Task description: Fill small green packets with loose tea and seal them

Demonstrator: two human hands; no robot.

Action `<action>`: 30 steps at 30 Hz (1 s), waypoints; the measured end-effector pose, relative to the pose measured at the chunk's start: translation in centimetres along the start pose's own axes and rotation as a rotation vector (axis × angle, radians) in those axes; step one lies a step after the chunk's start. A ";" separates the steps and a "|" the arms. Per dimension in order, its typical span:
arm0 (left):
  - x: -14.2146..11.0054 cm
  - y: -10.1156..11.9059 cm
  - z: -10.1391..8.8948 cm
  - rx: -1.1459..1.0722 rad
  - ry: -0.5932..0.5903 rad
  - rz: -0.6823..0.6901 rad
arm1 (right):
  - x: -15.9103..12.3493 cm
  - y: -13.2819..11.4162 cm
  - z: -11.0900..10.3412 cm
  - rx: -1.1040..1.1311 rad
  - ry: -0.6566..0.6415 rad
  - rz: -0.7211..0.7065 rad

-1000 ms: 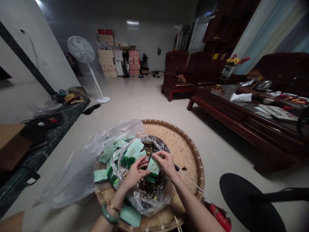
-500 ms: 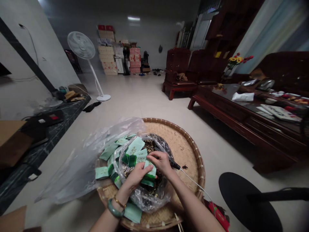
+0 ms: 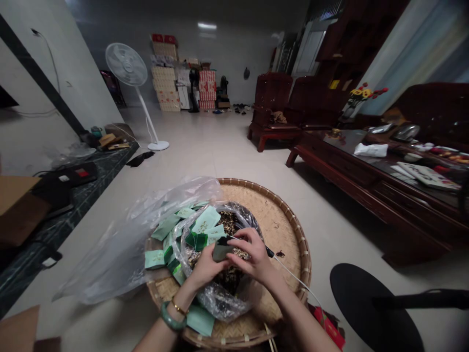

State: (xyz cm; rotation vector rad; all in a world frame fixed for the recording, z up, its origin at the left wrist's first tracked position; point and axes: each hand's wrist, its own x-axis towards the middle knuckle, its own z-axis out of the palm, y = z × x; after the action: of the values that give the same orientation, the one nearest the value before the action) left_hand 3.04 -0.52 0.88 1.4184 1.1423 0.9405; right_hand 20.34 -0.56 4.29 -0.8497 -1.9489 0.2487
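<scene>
A wide, round, shallow tray of woven tan bamboo point(image 3: 280, 210) is below both hands. To the left of the left hand, a large, milky, translucent plastic bag point(image 3: 124, 244) spreads out over the rim. Under both hands, a clear, crinkled plastic bag point(image 3: 223, 308) contains a dark, pale-flecked loose mixture point(image 3: 227, 222). The left hand point(image 3: 208, 268) is grasping the small, flat, grey-green packet point(image 3: 222, 252), which is between the two hands, above the mixture. The right hand point(image 3: 252, 254) is half curled, its fingertips at the right edge of the packet; whether they pinch it, one cannot tell. Several pale-green, rectangular packets point(image 3: 205, 222) are heaped beyond and left of the left hand. Just right of the right hand, the end of a slim black stick-shaped object point(image 3: 270, 252) is visible. Behind the left hand, its wrist wears a thick, round green bangle point(image 3: 172, 320) and a thin gold-coloured bracelet point(image 3: 179, 307).
</scene>
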 end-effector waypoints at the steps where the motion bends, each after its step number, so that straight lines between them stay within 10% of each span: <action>1: 0.0 0.0 -0.1 0.027 -0.009 0.049 | 0.0 -0.5 -0.4 -0.062 -0.014 -0.049; 15: -0.6 -0.9 -1.2 0.221 -0.040 0.418 | -0.4 -5.3 -1.9 -0.298 -0.188 -0.381; 30: -0.8 -1.3 -0.7 0.292 -0.052 0.384 | 1.0 -6.3 0.8 -0.547 -0.558 -0.150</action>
State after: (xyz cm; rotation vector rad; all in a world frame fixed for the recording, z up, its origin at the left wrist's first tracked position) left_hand 1.98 -1.09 -0.23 1.9361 1.0153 1.0210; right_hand 16.46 -4.40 7.76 -1.0483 -2.6559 -0.1712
